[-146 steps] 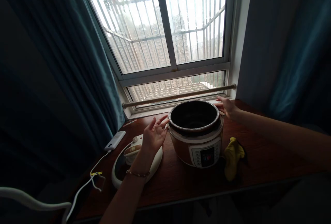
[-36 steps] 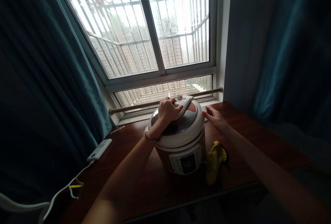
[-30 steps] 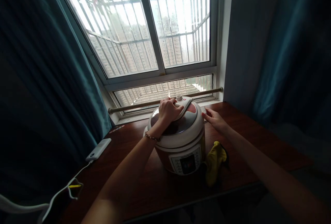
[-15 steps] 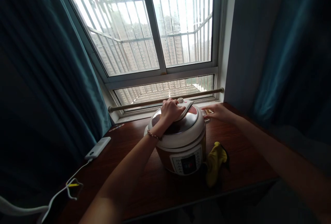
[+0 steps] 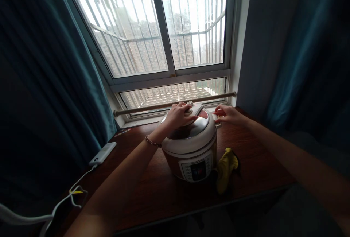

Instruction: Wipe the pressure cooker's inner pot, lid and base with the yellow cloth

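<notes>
An electric pressure cooker, white and reddish-brown with a control panel on its front, stands on a dark wooden table. My left hand lies over the top of its closed lid, fingers wrapped round the lid handle and thumb stretched along it. On the cooker's right side, my right hand has its bent fingers and thumb around the small side handle. The fingers partly hide this handle. Just right of the cooker's base lies a yellow and black glove.
A white power bank with a white cable lies at the table's left. Behind the cooker, a rail crosses in front of the barred window. Blue curtains hang on both sides. The table's front edge is near.
My left hand has shifted slightly on the lid handle, its wrist moving left and the thumb stretching out. My right hand's fingers have arched upward at the side handle. The view has moved slightly.
</notes>
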### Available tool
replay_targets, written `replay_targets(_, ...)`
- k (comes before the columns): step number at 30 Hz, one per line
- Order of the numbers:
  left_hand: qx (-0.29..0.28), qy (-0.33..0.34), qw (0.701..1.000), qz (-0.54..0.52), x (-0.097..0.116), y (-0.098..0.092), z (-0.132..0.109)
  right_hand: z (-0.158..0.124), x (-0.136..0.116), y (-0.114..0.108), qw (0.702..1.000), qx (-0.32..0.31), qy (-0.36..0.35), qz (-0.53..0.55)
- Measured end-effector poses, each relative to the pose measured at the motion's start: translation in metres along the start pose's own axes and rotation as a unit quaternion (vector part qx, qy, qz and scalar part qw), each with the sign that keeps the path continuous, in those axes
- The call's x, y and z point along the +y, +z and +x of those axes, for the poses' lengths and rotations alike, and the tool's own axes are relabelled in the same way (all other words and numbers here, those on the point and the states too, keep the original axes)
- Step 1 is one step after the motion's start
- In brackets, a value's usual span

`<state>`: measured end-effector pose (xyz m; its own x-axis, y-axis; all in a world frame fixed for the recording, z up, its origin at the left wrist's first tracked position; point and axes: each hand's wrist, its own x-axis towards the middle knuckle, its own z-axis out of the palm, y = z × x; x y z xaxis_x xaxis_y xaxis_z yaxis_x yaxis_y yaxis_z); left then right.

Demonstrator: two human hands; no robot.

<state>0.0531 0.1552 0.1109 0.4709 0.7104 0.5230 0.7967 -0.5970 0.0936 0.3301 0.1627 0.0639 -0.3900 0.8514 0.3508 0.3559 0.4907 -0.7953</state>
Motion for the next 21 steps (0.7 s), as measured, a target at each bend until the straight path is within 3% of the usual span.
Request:
replay_targets(9,-0.002,-0.006,1.0,0.024,-0.006,0.012,0.014,0.003,0.004,0.0,1.0,0.006,0.013,0.001)
replay_targets(21,0.018,-0.074,0.996,0.036,0.002,0.012,0.002,0.016,0.001,-0.004,0.999,-0.024,0.015,0.038)
